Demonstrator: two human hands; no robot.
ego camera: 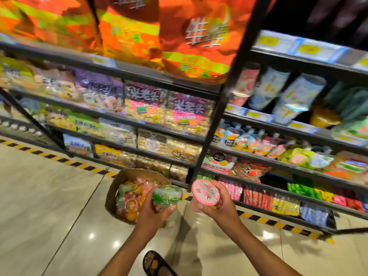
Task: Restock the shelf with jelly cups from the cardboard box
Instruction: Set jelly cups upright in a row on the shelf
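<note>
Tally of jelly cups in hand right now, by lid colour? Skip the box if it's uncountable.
Green-lid cup: 1, held by the left hand
Pink-lid cup: 1, held by the right hand
Total in hand: 2
Cups in the cardboard box: too jumbled and blurred to count.

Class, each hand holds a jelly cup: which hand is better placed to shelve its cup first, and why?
Right hand: its pink cup is nearest the shelf, while the left hand holds the green cup by the cardboard box.
</note>
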